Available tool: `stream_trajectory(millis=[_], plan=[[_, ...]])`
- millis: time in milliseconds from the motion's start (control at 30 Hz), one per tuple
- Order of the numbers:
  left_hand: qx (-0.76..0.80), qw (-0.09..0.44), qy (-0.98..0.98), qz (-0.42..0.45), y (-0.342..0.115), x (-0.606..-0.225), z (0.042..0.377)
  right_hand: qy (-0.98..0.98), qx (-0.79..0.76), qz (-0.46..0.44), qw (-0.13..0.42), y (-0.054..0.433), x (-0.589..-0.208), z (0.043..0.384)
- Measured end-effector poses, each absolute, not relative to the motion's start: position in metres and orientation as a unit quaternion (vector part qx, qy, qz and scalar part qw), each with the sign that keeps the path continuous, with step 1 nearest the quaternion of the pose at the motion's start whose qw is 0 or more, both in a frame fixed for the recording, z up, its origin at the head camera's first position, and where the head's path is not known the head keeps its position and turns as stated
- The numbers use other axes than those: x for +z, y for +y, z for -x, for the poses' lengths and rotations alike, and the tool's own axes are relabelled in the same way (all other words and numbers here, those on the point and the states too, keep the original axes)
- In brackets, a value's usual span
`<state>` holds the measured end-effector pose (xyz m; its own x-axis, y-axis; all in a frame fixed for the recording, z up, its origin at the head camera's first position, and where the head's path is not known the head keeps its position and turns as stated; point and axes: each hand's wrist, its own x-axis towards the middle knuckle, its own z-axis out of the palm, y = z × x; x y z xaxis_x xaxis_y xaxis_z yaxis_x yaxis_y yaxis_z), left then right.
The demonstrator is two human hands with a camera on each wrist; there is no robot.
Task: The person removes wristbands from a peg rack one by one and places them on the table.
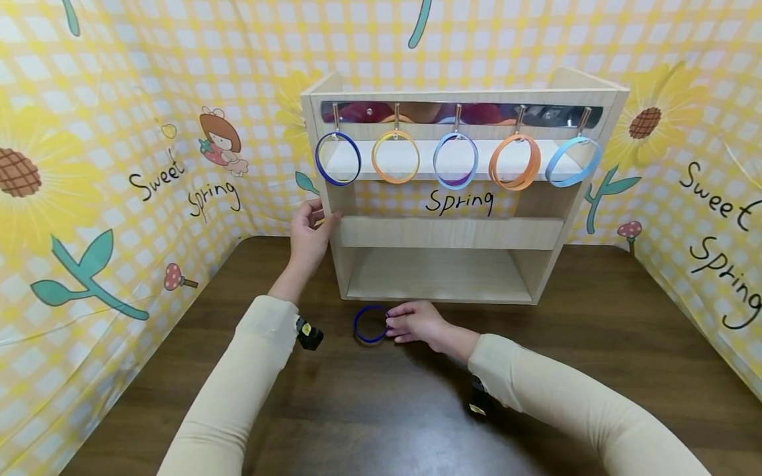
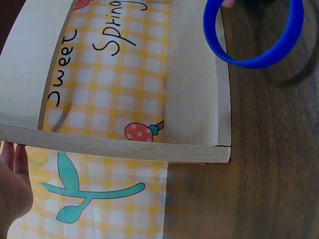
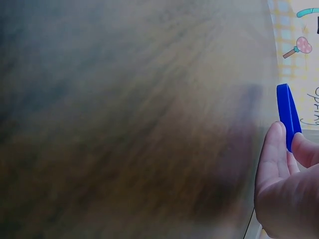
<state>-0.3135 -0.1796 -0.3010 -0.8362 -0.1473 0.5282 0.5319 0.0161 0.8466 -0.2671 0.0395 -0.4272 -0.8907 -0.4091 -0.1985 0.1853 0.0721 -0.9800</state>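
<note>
In the head view my right hand (image 1: pixel 419 325) pinches the right side of a dark blue wristband (image 1: pixel 356 325), in front of the wooden shelf (image 1: pixel 452 233). The right wrist view shows the wristband (image 3: pixel 288 112) between thumb and fingers. My left hand (image 1: pixel 309 231) holds the shelf's left side panel, thumb at the front edge and fingers along the outer face. Wristbands hang on metal hooks along the shelf's top: a dark blue one (image 1: pixel 318 158) leftmost, a yellow-orange one (image 1: pixel 374 158), a light blue and purple one (image 1: pixel 436 160), orange ones (image 1: pixel 495 164) and a sky blue one (image 1: pixel 565 180).
A shiny metal strip (image 1: pixel 428 114) bears the hooks. The shelf stands at the back of a dark brown wooden table (image 1: pixel 357 403). Yellow checked cloth (image 1: pixel 262 39) with printed flowers and lettering encloses the back and sides.
</note>
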Motion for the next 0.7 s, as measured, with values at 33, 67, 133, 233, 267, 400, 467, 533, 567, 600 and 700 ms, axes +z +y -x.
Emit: stream_trajectory(millis=[33,67,133,233,267,400,467,533,567,600,700], plan=[[-0.687,0.247,-0.669,0.144,-0.1794,-0.3009,0.3135,0.699,-0.676,0.079,0.220,0.0391,-0.4275,0.2674],[-0.686,0.246,-0.669,0.143,-0.1793,-0.3009,0.3137,0.700,-0.675,0.078,0.220,0.0387,-0.4277,0.2678],[-0.687,0.245,-0.669,0.142,-0.1792,-0.3008,0.3137,0.703,-0.671,0.077,0.222,0.0376,-0.4280,0.2683],[-0.688,0.245,-0.668,0.141,-0.1791,-0.3010,0.3139,0.706,-0.667,0.075,0.225,0.0359,-0.4276,0.2684],[-0.688,0.246,-0.668,0.142,-0.1793,-0.3011,0.3141,0.708,-0.666,0.074,0.225,0.0353,-0.4273,0.2683],[-0.686,0.248,-0.668,0.146,-0.1790,-0.3016,0.3141,0.709,-0.666,0.067,0.222,0.0343,-0.4265,0.2671],[-0.686,0.248,-0.668,0.146,-0.1790,-0.3016,0.3139,0.709,-0.667,0.063,0.220,0.0342,-0.4262,0.2667],[-0.686,0.247,-0.669,0.146,-0.1790,-0.3015,0.3133,0.709,-0.667,0.059,0.220,0.0341,-0.4257,0.2666],[-0.686,0.247,-0.669,0.145,-0.1792,-0.3014,0.3131,0.710,-0.667,0.058,0.219,0.0340,-0.4256,0.2666],[-0.686,0.246,-0.669,0.145,-0.1793,-0.3013,0.3129,0.711,-0.666,0.056,0.218,0.0339,-0.4253,0.2666],[-0.686,0.246,-0.669,0.146,-0.1796,-0.3012,0.3123,0.714,-0.664,0.050,0.217,0.0332,-0.4247,0.2672]])
